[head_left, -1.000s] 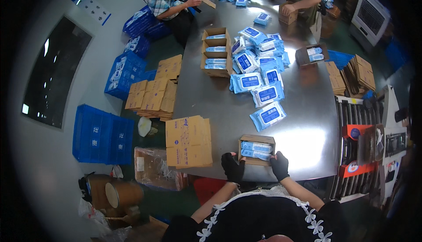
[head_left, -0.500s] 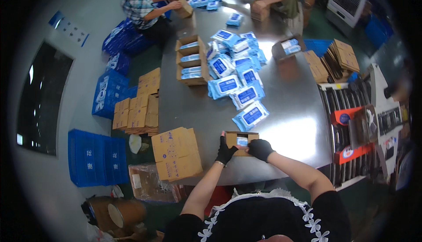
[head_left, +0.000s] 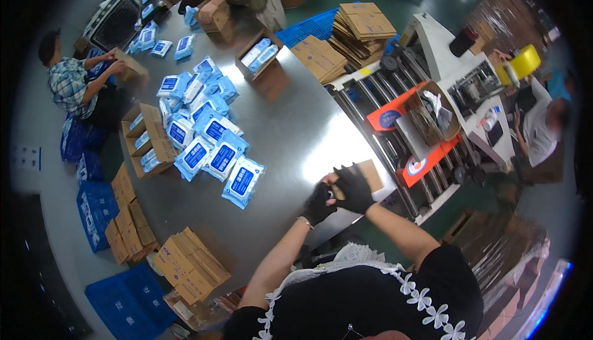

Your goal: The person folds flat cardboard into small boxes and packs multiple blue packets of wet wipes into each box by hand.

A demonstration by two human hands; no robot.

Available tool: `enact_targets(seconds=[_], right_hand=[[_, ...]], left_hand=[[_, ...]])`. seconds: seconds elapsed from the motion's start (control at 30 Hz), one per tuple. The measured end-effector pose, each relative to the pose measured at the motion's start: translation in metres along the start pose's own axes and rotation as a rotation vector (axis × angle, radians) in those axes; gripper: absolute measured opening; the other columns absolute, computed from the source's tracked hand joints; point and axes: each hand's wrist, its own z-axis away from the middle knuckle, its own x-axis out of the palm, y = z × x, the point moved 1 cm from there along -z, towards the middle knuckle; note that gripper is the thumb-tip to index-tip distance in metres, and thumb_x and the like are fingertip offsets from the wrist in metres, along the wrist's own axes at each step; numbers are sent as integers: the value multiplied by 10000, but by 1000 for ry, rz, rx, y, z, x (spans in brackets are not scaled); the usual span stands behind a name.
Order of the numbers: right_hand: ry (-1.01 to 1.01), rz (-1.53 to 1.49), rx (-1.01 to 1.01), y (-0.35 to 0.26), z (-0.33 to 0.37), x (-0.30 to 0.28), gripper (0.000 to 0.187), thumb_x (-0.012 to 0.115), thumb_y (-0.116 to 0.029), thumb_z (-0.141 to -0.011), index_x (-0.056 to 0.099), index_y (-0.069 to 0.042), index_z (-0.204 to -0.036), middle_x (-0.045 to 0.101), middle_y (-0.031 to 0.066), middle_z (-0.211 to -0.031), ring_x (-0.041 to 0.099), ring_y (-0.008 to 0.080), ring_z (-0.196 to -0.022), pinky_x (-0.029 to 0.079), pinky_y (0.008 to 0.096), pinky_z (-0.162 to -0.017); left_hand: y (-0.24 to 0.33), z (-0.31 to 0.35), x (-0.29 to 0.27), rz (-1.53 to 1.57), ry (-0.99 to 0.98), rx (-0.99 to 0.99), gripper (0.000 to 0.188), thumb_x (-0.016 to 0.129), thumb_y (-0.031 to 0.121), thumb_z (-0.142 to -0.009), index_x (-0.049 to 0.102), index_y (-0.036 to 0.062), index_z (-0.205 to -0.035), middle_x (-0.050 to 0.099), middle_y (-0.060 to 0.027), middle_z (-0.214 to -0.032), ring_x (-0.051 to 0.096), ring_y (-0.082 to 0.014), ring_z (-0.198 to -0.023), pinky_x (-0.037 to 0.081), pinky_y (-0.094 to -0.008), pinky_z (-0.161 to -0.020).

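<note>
The right hand (head_left: 353,190) spreads its fingers over a cardboard box (head_left: 373,176) on the tabletop (head_left: 281,133). The left hand's (head_left: 318,205) grip cannot be told.

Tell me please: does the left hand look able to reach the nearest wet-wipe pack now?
Probably yes: the left hand is fairly near that wet-wipe pack, and nothing visible stands between them on the metal table.

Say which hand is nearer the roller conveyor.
Right. The right hand is over the brown carton, left of the roller conveyor; the left hand is farther left.
</note>
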Motion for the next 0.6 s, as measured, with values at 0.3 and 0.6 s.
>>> enact_targets(seconds=[0.3,0.6], right_hand=[[-130,106,-158,118,-3,-77,712,739,-242,-648,495,-111,-1304,437,208,-1391,450,412,-1245,376,511,-1018],[245,50,374,84,118,-14,549,573,-195,-874,453,-67,-1394,451,164,-1404,423,355,-1295,313,469,-1081]], left_hand=[[11,61,-365,-1430,1102,-274,761,720,226,-749,372,66,-1406,326,-226,-1457,265,-398,-1372,168,-547,-1127],[8,81,-560,-1154,874,-833,395,527,465,-877,686,137,-1029,680,-141,-1041,642,-307,-980,428,-470,-905]])
